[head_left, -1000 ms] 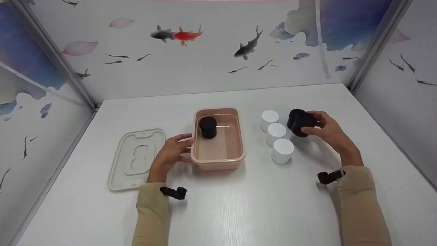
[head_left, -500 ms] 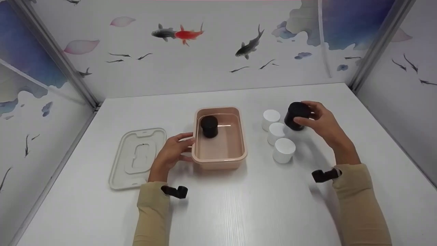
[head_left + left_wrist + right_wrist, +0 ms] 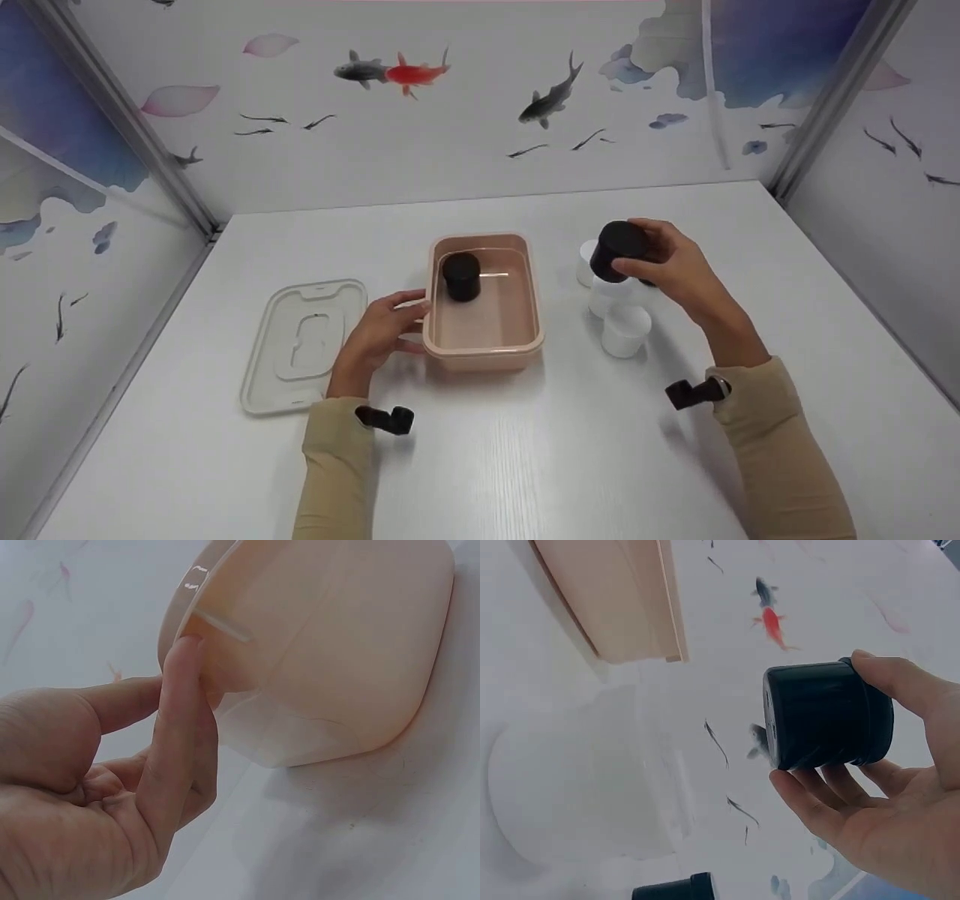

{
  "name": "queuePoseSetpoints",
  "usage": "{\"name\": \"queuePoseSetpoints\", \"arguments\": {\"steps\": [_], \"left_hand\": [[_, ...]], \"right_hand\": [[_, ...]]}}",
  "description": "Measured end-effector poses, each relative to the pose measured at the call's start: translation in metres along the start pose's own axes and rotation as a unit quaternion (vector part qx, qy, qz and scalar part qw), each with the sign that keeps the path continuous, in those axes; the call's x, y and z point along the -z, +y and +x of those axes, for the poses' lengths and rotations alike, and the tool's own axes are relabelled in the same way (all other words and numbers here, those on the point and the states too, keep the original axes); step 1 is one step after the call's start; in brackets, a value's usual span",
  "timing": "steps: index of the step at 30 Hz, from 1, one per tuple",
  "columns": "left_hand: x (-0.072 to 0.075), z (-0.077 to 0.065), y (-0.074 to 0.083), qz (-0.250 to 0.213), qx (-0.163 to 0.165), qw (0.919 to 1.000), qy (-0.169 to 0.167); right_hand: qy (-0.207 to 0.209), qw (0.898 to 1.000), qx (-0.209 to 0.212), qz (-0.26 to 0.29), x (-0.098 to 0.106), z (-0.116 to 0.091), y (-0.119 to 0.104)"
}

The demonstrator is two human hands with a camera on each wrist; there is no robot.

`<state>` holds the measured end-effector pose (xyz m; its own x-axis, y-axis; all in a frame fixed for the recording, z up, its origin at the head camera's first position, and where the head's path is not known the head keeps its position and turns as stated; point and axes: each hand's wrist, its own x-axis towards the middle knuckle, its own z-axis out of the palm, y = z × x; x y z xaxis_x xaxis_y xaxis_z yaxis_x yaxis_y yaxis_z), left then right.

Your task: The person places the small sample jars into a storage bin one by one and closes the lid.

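Observation:
My left hand [image 3: 377, 330] holds the left side of a pink plastic box [image 3: 484, 358], its thumb and fingers at the rim [image 3: 177, 607] in the left wrist view. One black cylindrical jar [image 3: 461, 277] stands inside the box, towards its far left corner. Above the white jars, my right hand [image 3: 681, 266] grips a second black jar [image 3: 616, 251] between thumb and fingers. The right wrist view shows this raised black jar [image 3: 821, 720] with its lidded end towards the palm. Another black jar [image 3: 673, 890] shows at the bottom of that view, mostly hidden behind the right hand in the head view.
Three white jars [image 3: 625, 330] stand in a line right of the box, the far two partly covered by the raised jar. A pale grey lid [image 3: 281, 397] lies on the white table [image 3: 480, 465] at the left. Patterned panels [image 3: 465, 157] enclose the back and sides.
My right hand has lifted one black jar from beside the other and carried it left, over the white jars. The left hand stays at the box.

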<state>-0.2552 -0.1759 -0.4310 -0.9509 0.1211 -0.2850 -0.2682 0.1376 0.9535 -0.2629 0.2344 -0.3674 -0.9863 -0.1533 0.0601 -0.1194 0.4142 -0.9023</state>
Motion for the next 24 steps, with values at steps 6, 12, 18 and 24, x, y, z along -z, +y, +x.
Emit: {"name": "queuePoseSetpoints", "arguments": {"steps": [6,12,18,24], "left_hand": [[-0.001,-0.002,0.000,-0.006,-0.001,1.0000,-0.005],[-0.002,0.002,0.001,-0.018,-0.007,0.9997,-0.012],[-0.001,0.003,-0.001,-0.021,-0.003,0.9998,-0.005],[-0.001,0.001,-0.001,-0.027,-0.001,0.9996,-0.006]], "right_hand": [[-0.008,1.000,-0.008,-0.001,-0.017,-0.002,-0.010],[-0.002,1.000,-0.010,0.028,-0.030,-0.008,-0.023],[-0.015,1.000,-0.003,0.022,-0.044,-0.003,-0.033],[-0.048,0.999,0.011,-0.008,-0.056,0.006,-0.045]]}}
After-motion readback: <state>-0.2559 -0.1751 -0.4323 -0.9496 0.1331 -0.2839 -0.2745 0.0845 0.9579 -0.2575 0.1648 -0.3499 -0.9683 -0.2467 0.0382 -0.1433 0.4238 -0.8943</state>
